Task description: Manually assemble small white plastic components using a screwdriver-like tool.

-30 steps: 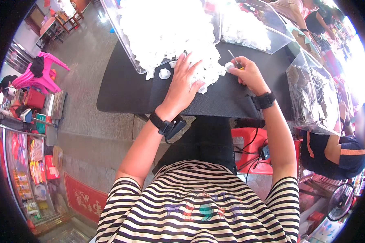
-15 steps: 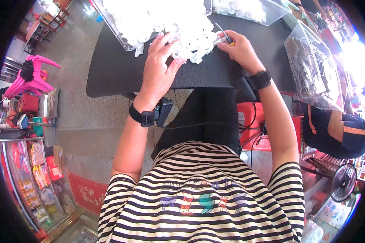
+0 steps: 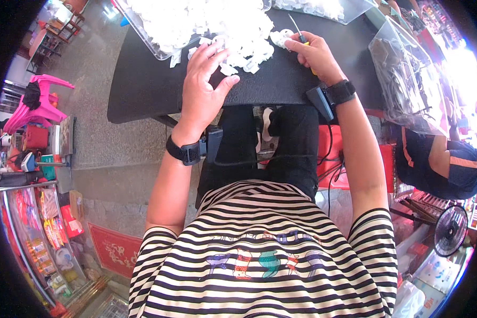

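Note:
A big heap of small white plastic parts (image 3: pixel 212 24) lies on the black table. My left hand (image 3: pixel 202 79) is at the heap's near edge, fingers spread and thumb apart, with a few white pieces by its fingertips. In my right hand (image 3: pixel 320 58) is a small screwdriver (image 3: pixel 297 27), its thin metal shaft pointing up and its dark and yellow handle between the fingers. Next to the right fingertips lies a small cluster of white pieces (image 3: pixel 281 37); whether the fingers pinch one of them I cannot make out.
Part of the heap fills a clear tray (image 3: pixel 143 37). Another clear bin (image 3: pixel 350 13) of white parts stands far right, and a clear box of grey pieces (image 3: pixel 408 79) is at the table's right edge. Beside it sits another person (image 3: pixel 440 164). A red stool (image 3: pixel 331 153) is below the table (image 3: pixel 143 90).
My right hand has shifted slightly right, away from the heap, and a small cluster of white pieces now shows apart from it. My left hand has moved slightly left and nearer me.

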A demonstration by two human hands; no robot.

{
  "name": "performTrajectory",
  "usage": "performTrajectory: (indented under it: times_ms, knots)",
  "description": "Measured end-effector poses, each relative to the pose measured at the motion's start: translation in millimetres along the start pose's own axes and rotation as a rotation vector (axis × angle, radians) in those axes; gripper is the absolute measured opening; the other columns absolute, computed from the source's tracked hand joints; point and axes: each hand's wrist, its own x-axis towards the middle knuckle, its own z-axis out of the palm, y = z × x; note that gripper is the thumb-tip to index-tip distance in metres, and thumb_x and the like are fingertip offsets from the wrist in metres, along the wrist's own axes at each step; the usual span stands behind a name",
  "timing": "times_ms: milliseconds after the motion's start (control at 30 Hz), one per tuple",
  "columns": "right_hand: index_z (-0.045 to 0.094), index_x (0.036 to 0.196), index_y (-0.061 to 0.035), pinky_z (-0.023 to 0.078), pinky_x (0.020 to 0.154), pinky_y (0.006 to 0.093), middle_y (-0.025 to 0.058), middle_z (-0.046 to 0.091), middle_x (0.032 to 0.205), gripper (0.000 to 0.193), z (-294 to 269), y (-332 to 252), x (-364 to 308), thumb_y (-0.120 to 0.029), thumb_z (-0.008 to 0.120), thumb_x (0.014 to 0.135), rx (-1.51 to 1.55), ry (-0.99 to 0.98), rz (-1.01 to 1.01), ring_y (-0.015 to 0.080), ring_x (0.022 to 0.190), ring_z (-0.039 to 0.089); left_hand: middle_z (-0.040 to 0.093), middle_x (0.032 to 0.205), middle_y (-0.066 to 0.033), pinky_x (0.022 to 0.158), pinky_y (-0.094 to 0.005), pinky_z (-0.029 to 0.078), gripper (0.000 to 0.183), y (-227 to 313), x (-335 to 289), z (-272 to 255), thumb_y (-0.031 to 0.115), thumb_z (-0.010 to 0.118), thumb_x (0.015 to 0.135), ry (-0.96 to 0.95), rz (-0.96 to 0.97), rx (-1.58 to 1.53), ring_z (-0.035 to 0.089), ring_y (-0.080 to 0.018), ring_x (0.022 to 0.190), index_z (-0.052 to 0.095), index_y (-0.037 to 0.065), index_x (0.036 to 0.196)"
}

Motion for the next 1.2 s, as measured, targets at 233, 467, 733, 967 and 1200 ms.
performTrajectory:
  times_ms: [233, 467, 733, 967, 1200]
  knots:
    - [0.066, 0.101, -0.0028, 0.036, 0.049, 0.0219, -0.0005, 0.055, 0.062, 0.035, -4, 0, 4, -0.033, 0.073, 0.085, 0.035, -0.035, 0.01, 0.0065, 0.054, 0.049, 0.059, 0.132, -0.0106, 0.11, -0.0436, 0.037, 0.047, 4, 1, -4, 0.009, 0.079, 0.074, 0.029, 0.016, -0.033, 0.047, -0.0346, 0.131, 0.065, 0.009, 0.119]
    - [0.064, 0.102, -0.003, 0.039, 0.05, 0.019, -0.0032, 0.057, 0.073, 0.023, -4, 2, -10, -0.015, 0.074, 0.085, 0.178, 0.039, -0.015, 0.0037, 0.058, 0.05, 0.066, 0.119, -0.0123, 0.098, -0.0388, 0.048, 0.031, 15, -2, -11, 0.004, 0.075, 0.078, 0.094, 0.0, -0.069, 0.061, -0.0309, 0.114, 0.068, 0.005, 0.109]
    - [0.064, 0.102, -0.0052, 0.04, 0.051, 0.0189, -0.0039, 0.058, 0.077, 0.023, -5, -11, -33, -0.008, 0.074, 0.081, 0.26, 0.079, -0.06, 0.0043, 0.059, 0.051, 0.07, 0.109, -0.0092, 0.08, -0.0268, 0.056, 0.026, 52, -11, 5, 0.0, 0.066, 0.09, -0.205, -0.208, -0.561, 0.067, -0.0121, 0.092, 0.067, 0.002, 0.116]
    - [0.064, 0.099, -0.0041, 0.046, 0.062, 0.0203, -0.0033, 0.063, 0.088, 0.022, 11, -40, -92, -0.002, 0.076, 0.081, 0.233, -0.088, -0.129, 0.0033, 0.071, 0.054, 0.062, 0.125, -0.0137, 0.089, -0.0295, 0.054, 0.049, 56, -6, 18, 0.013, 0.06, 0.098, -0.333, -0.56, -1.087, 0.065, -0.02, 0.105, 0.043, -0.001, 0.142]
    - [0.064, 0.1, -0.0034, 0.047, 0.076, 0.026, 0.0027, 0.065, 0.088, 0.025, 18, -41, -96, -0.003, 0.076, 0.078, -0.008, -0.05, -0.299, 0.0117, 0.082, 0.059, 0.065, 0.118, -0.0093, 0.091, -0.0294, 0.053, 0.04, 45, 0, 27, 0.006, 0.066, 0.092, -0.354, -0.51, -1.055, 0.063, -0.0144, 0.106, 0.056, -0.002, 0.13]
